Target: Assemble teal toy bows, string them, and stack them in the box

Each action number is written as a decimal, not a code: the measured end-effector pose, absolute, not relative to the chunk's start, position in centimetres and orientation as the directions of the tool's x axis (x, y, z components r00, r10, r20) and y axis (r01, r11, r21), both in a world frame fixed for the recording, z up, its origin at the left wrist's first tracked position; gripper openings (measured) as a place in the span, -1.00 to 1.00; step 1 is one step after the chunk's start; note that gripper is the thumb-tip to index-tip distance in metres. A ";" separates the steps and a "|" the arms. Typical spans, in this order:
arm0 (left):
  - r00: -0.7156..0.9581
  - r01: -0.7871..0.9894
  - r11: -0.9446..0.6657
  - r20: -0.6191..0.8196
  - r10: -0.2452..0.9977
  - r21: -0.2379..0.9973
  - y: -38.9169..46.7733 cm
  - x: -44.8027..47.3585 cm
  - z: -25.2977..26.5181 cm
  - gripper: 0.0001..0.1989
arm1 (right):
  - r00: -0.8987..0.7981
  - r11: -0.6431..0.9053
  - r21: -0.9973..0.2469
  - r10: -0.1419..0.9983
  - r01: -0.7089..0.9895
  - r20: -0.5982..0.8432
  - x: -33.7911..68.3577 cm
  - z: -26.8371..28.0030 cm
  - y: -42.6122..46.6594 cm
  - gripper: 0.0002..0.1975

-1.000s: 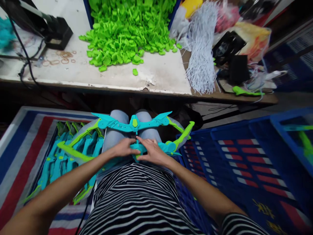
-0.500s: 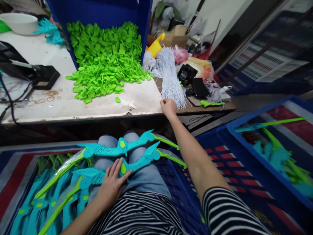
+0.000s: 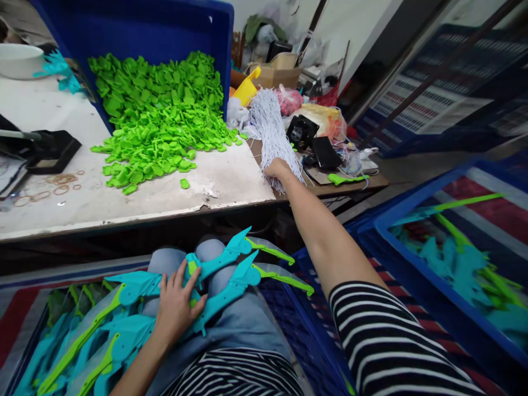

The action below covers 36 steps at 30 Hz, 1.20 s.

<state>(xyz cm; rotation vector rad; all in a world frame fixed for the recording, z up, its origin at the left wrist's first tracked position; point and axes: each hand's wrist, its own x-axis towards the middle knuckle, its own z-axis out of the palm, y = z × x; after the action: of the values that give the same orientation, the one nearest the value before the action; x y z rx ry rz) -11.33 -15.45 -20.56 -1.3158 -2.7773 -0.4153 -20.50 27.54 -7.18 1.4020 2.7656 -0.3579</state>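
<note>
White cords (image 3: 269, 118), right hand (image 3: 279, 168): curled at the near end, 12 o'clock; holding any or not, cannot tell; best pinched finely.
Toy bows (image 3: 229, 287), left hand (image 3: 177, 300): spread across both on the lap (image 3: 243, 322), 7 o'clock; best pressed lightly.
Green pieces (image 3: 159, 110): heaped, 10 o'clock.

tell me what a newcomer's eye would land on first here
Probably the bright green pieces, spilling from a blue bin onto the table. Next, the two turquoise bows across the lap, under the left hand. To the pieces' right, the right hand touches white strings.
</note>
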 end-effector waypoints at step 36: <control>-0.574 0.332 0.327 -0.085 0.814 0.885 -6.7 -8.9 -13.3 -0.69 | -0.770 -0.297 -0.890 0.453 0.346 -0.450 1.8 -14.4 17.4 -0.63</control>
<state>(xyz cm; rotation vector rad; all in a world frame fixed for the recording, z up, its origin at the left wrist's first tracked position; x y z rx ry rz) -8.93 -6.71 -13.31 -1.4310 -2.9448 -1.7035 1.85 17.41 -14.38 1.0857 1.9036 -2.3518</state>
